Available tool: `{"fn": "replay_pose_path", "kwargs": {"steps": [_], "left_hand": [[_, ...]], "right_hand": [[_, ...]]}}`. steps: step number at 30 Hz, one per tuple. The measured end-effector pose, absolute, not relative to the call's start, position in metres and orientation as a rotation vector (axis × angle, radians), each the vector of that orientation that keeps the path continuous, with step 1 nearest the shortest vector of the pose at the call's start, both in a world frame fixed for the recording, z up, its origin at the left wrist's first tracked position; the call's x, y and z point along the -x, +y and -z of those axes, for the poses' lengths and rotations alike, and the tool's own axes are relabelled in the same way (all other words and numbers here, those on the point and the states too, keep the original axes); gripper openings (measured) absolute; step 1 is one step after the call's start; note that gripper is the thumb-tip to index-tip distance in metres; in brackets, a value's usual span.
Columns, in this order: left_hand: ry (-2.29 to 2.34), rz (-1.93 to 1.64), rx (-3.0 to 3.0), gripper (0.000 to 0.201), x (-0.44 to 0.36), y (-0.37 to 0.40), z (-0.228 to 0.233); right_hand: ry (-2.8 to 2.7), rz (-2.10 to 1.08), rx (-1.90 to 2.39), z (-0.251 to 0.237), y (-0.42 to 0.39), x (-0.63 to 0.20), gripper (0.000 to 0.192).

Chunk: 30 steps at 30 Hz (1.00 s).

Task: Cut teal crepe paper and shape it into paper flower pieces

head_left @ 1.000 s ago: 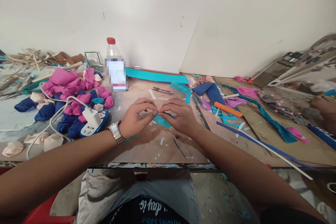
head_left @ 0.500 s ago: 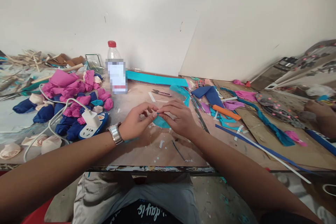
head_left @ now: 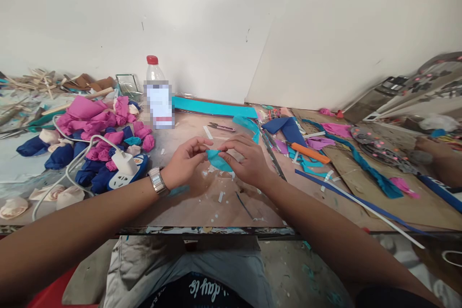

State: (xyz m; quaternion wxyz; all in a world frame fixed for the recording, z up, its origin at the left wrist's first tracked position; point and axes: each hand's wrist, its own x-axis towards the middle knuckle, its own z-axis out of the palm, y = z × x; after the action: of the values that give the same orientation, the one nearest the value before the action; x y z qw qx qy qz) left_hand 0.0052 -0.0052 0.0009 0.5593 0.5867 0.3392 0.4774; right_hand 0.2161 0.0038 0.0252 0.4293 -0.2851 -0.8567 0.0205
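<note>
A small turquoise piece of crepe paper (head_left: 218, 160) is held up over the middle of the table, its lower part hanging in a rounded shape. My left hand (head_left: 187, 159), with a metal watch on the wrist, pinches its left edge between thumb and forefinger. On the other side my right hand (head_left: 242, 159) grips the piece, thumb in front and fingers curled behind the top. A longer turquoise strip (head_left: 249, 125) lies just beyond the right hand. Small thread snips (head_left: 221, 127) rest behind both hands, beside a white paper scrap (head_left: 208, 132).
Pink, blue and cream paper flowers (head_left: 97, 120) pile up at left around a power strip (head_left: 126, 173) with a looping white cable. A red-capped bottle (head_left: 155, 70) stands behind. Rightward lie an orange utility knife (head_left: 310, 152), blue strips and cardboard (head_left: 346, 168). Another person's hand (head_left: 436, 154) is at far right.
My hands have drawn slightly apart, so more of the turquoise paper shows between the fingertips. The view has shifted very slightly.
</note>
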Motion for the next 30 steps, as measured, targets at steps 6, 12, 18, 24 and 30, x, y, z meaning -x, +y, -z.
{"fn": "replay_pose_path", "kwargs": {"steps": [6,12,18,24,30], "left_hand": [[0.833,-1.159,-1.339,0.026,-0.0044,-0.0034,0.0031],[0.808,-1.086,-1.383,0.032,-0.0042,-0.0056,0.0018],[0.823,-1.113,-1.41,0.029,-0.0051,-0.0043,0.0009],[0.816,-1.114,-1.372,0.028,-0.0042,-0.0055,0.0006],[0.788,-1.062,-1.441,0.038,-0.0068,-0.0047,0.0066]], "right_hand": [[-2.142,-0.057,0.713,-0.0249,0.0044,-0.2164,0.006],[-2.134,-0.059,0.735,-0.0252,0.0042,-0.2164,0.008],[-2.142,-0.067,0.733,-0.0258,0.0037,-0.216,0.01],[-2.144,-0.054,0.723,-0.0239,0.0051,-0.216,0.01],[-2.159,-0.07,0.757,-0.0246,0.0048,-0.2157,0.014]]}}
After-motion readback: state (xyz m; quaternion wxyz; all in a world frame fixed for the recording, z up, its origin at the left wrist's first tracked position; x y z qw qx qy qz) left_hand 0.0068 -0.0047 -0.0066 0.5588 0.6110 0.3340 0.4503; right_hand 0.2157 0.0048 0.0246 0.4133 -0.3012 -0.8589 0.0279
